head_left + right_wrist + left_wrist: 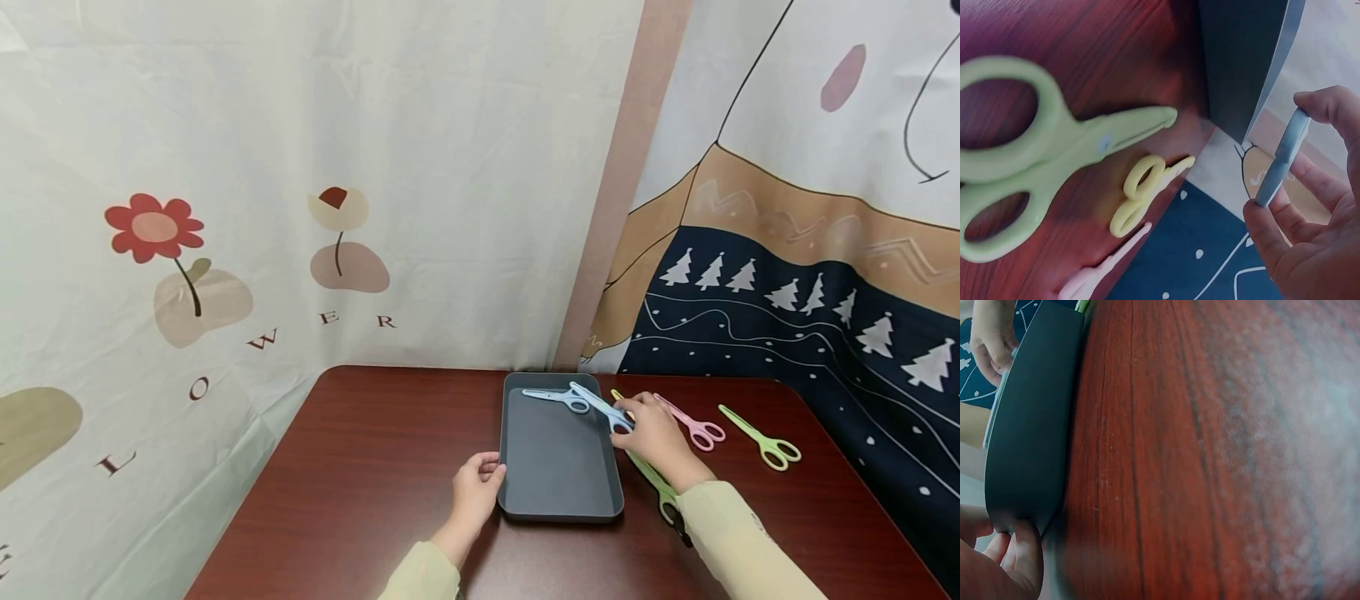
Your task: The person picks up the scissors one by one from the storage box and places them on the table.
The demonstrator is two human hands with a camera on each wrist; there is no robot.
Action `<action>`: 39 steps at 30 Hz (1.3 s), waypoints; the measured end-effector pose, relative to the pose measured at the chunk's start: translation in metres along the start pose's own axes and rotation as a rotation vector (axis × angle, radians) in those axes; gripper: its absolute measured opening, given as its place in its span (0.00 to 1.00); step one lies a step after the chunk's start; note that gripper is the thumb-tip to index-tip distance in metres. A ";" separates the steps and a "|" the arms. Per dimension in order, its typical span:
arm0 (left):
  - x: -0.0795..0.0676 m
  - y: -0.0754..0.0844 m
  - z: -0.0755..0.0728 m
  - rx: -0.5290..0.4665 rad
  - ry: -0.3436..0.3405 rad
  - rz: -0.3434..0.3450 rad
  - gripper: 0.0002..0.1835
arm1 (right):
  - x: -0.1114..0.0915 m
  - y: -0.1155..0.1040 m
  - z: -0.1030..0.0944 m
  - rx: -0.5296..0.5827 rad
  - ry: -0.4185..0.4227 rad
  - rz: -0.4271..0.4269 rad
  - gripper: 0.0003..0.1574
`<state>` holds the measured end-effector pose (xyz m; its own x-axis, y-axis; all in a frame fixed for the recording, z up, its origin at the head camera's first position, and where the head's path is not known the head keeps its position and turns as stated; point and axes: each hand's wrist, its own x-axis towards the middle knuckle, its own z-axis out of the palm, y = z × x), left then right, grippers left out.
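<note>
A shallow dark grey tray (558, 487) lies on the brown table. My left hand (476, 493) grips its left side near the front corner, thumb and fingertips at the wall (1035, 419). One pair of light blue scissors (551, 396) rests inside the tray toward the back. With my right hand (660, 437) I pinch a second pair of light blue scissors (592, 400) by the handle rings, between thumb and fingers (1266, 231). The blades of this pair reach over the tray's right rim and overlap the first pair in the head view.
Right of the tray lie green scissors (654, 479) below my right forearm, yellow scissors (1141, 200) partly hidden behind the right hand, pink scissors (681, 417) and light green scissors (746, 429). Printed curtains (465, 167) hang right behind the table's back edge.
</note>
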<state>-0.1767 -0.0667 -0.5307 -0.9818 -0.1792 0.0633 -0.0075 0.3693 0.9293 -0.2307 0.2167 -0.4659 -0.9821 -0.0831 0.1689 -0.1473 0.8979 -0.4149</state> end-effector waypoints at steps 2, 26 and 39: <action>0.000 0.000 0.000 0.002 0.001 -0.001 0.10 | -0.002 0.002 -0.003 -0.014 -0.002 0.013 0.28; 0.000 0.000 0.000 -0.005 0.001 -0.003 0.10 | -0.035 0.048 -0.017 -0.034 0.011 0.105 0.29; 0.001 -0.001 0.000 -0.010 0.001 0.000 0.10 | -0.054 0.072 -0.019 -0.072 -0.024 0.170 0.31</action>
<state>-0.1773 -0.0670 -0.5320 -0.9816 -0.1802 0.0638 -0.0054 0.3598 0.9330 -0.1858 0.2936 -0.4883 -0.9948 0.0633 0.0804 0.0292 0.9283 -0.3707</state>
